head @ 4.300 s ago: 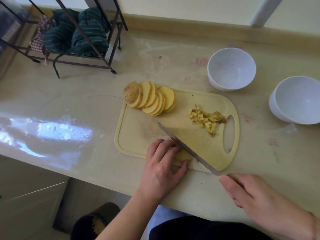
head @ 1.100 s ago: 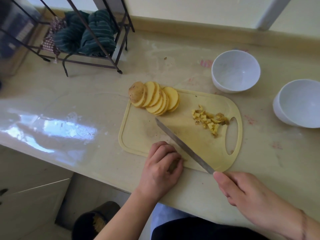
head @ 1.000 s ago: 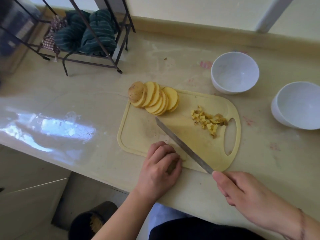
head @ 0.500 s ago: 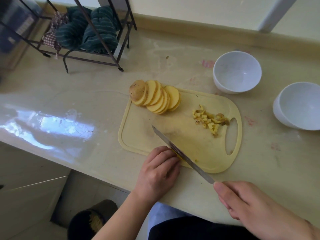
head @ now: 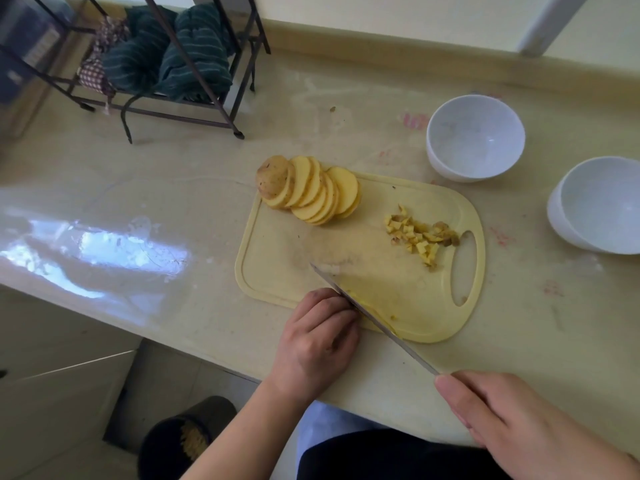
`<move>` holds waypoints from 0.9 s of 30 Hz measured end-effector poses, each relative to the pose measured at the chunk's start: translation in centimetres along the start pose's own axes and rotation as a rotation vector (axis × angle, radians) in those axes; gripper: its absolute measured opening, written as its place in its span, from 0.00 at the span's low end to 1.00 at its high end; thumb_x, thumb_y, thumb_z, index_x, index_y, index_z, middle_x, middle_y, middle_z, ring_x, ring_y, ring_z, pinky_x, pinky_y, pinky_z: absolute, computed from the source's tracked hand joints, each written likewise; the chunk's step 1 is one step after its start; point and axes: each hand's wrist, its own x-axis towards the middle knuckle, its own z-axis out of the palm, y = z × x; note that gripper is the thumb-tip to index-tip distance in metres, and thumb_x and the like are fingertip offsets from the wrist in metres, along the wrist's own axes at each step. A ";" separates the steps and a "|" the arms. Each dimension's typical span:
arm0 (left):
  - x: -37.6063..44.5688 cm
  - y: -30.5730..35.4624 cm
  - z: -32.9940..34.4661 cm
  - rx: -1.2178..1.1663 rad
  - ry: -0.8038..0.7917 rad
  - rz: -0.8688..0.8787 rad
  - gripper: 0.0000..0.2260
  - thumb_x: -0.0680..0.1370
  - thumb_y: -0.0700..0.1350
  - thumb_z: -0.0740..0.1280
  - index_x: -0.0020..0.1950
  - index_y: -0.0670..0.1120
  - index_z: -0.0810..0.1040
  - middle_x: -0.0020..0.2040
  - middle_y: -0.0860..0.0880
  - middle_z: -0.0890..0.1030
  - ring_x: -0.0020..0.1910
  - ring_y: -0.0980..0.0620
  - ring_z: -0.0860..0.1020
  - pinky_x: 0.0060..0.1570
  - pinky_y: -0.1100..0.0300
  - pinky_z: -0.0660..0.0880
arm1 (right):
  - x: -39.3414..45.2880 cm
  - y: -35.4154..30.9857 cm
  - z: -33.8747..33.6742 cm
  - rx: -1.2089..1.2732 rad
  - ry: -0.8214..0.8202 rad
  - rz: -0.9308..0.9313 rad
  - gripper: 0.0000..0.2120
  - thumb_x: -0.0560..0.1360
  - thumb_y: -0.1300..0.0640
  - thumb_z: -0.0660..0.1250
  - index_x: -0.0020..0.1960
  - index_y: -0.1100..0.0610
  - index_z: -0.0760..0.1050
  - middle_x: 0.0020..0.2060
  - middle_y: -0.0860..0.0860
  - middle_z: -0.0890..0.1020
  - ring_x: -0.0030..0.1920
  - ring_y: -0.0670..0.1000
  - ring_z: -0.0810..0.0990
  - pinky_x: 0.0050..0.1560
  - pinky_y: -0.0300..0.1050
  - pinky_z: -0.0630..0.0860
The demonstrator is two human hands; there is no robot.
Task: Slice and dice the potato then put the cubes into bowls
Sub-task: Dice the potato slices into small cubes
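A fan of potato slices lies at the far left corner of the pale yellow cutting board. A small heap of potato cubes sits near the board's handle hole. My left hand is curled over a potato slice at the board's near edge; the slice is almost wholly hidden, with only a yellow strip showing by the blade. My right hand grips the handle of a knife, whose blade runs diagonally against my left fingers. Two empty white bowls stand to the right.
A dark metal rack with green striped cloths stands at the back left of the beige counter. A dark bin sits on the floor below the counter edge.
The knife blade has moved toward me and down, from hovering over the board's middle to lying against my left fingers on the slice. My left hand has stayed at the near edge.
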 end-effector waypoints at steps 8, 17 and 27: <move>0.2 0.1 -0.1 0.002 0.014 0.005 0.03 0.75 0.34 0.71 0.44 0.35 0.85 0.45 0.43 0.85 0.50 0.45 0.80 0.52 0.55 0.79 | 2.5 -2.5 0.7 -0.019 0.059 -0.132 0.29 0.74 0.31 0.49 0.32 0.56 0.64 0.25 0.48 0.68 0.27 0.44 0.66 0.31 0.43 0.64; -0.3 -0.2 0.1 0.032 -0.022 0.001 0.01 0.75 0.34 0.74 0.45 0.36 0.85 0.46 0.43 0.83 0.47 0.42 0.81 0.52 0.55 0.78 | 2.9 -0.4 -1.3 0.067 0.030 -0.092 0.32 0.68 0.25 0.52 0.32 0.55 0.64 0.24 0.46 0.66 0.27 0.43 0.64 0.31 0.41 0.65; 1.4 -0.4 0.2 0.073 -0.060 -0.017 0.08 0.80 0.40 0.68 0.48 0.39 0.86 0.48 0.45 0.85 0.48 0.47 0.80 0.51 0.58 0.78 | 1.8 0.0 -2.4 -0.146 0.136 -0.248 0.34 0.70 0.22 0.48 0.32 0.54 0.64 0.23 0.46 0.67 0.25 0.45 0.66 0.29 0.43 0.64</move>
